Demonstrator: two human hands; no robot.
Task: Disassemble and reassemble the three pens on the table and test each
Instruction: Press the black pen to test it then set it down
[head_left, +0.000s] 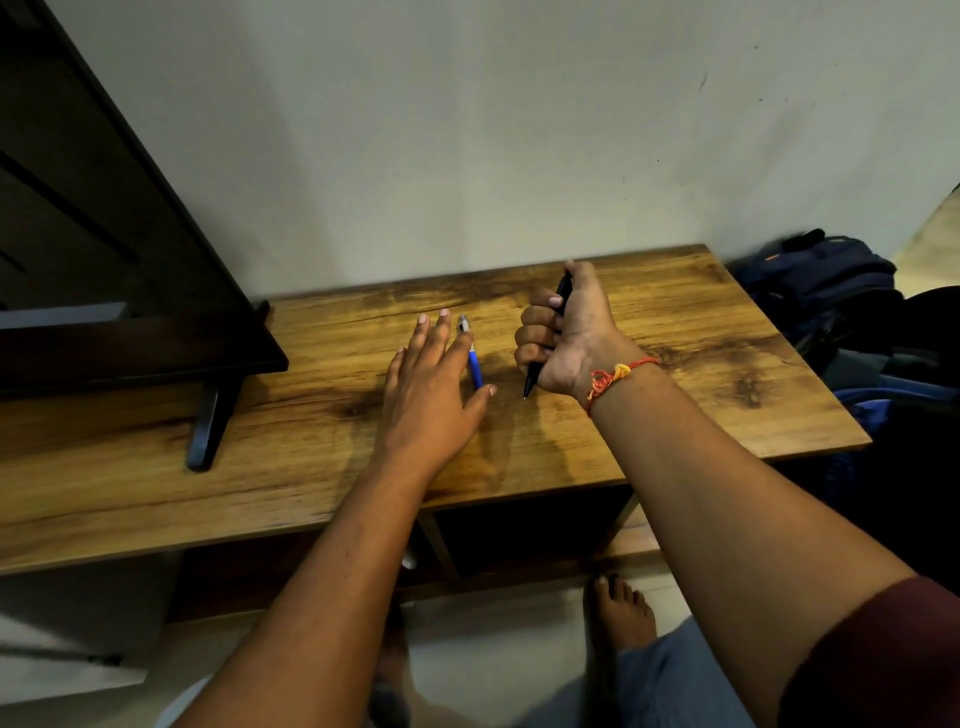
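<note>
The right hand fists a black pen upright; the left hand, fingers straight, touches a blue pen.

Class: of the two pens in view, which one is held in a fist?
The black pen, gripped by the right hand; the blue pen lies on the table beside the left hand.

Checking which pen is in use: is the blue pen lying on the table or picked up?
Lying flat. The blue pen rests on the table by the left hand's straight fingers, which do not grip it.
</note>
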